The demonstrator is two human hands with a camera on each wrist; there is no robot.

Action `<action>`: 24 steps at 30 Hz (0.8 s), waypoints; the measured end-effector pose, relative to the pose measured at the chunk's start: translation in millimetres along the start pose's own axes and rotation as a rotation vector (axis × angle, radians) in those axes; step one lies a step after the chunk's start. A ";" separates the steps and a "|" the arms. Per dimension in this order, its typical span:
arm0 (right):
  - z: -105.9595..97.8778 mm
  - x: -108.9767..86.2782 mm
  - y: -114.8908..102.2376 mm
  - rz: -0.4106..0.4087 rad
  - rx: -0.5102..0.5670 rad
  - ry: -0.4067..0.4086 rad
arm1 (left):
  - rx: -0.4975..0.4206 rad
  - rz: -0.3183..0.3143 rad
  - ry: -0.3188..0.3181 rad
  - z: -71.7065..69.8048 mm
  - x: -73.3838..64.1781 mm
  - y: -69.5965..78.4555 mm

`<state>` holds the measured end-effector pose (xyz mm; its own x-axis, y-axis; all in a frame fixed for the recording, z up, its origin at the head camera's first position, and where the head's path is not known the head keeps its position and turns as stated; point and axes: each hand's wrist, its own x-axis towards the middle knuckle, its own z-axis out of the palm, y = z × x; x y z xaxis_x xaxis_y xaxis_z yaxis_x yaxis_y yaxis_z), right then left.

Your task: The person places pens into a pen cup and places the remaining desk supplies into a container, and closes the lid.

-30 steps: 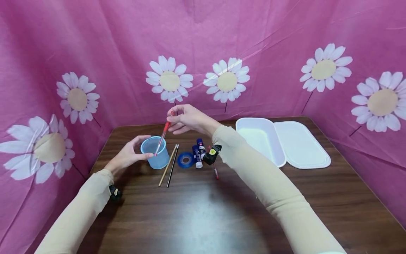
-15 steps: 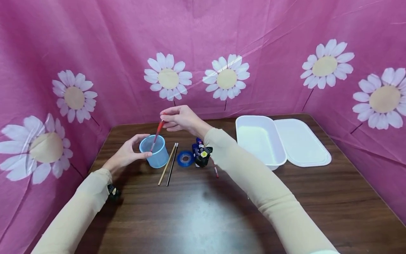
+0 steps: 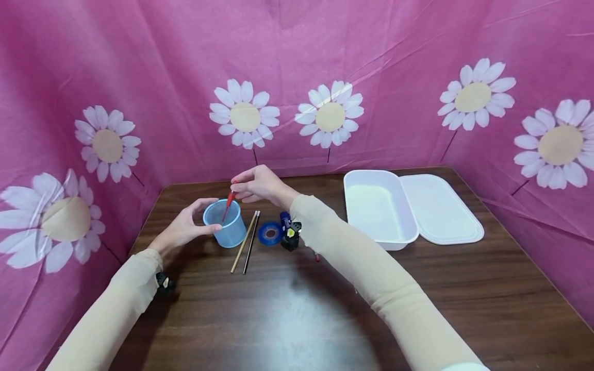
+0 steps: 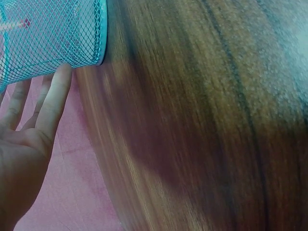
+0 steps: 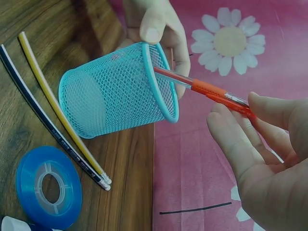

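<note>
A light blue mesh pen cup (image 3: pixel 230 234) stands upright on the wooden table, left of the middle. My left hand (image 3: pixel 183 226) holds it near the rim, thumb on the near side and fingers round the far side. In the left wrist view some of its fingers (image 4: pixel 54 94) lie against the mesh. My right hand (image 3: pixel 262 184) is above the cup's right side, pinching a red pen (image 5: pixel 208 90) by its upper part. The pen's clear lower barrel slants down through the mouth of the cup, and its red tip shows through the mesh.
Right of the cup lie a yellow pencil (image 3: pixel 242 247), a black pencil (image 3: pixel 251 247) and a blue tape roll (image 3: pixel 270 233). Dark blue glue sticks (image 3: pixel 285 219) and a red pen-like stick (image 3: pixel 317 256) are partly behind my right arm. A white box (image 3: pixel 371 201) and lid (image 3: pixel 445 211) sit back right.
My right hand has moved left and then down, lowering the red pen deeper into the cup. My left hand keeps its hold on the cup, which stays in place.
</note>
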<state>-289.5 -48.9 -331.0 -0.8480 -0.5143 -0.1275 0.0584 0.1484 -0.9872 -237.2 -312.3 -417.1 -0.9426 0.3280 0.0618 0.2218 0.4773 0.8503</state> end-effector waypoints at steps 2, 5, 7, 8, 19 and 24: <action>1.3 1.8 1.2 0.009 -0.009 0.006 | 0.003 0.000 -0.002 0.0 0.2 -0.6; 2.8 3.6 2.7 0.009 -0.005 0.014 | -0.009 -0.003 -0.002 0.4 1.0 -1.0; 4.1 4.6 4.2 0.010 0.005 0.020 | -0.013 -0.002 -0.003 0.9 0.9 -0.8; 5.0 4.7 5.0 0.010 0.010 0.022 | -0.014 -0.002 -0.003 1.2 1.0 -1.4; 18.5 9.6 17.4 -0.067 0.024 0.099 | 0.017 -0.001 -0.004 1.3 -1.7 -3.2; 25.0 14.8 21.8 -0.068 -0.019 0.116 | 0.021 0.002 -0.002 0.3 -0.1 -3.0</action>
<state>-287.7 -74.4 -356.8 -0.9051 -0.4225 -0.0478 -0.0099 0.1333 -0.9910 -237.7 -313.5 -419.8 -0.9417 0.3307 0.0622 0.2288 0.4939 0.8389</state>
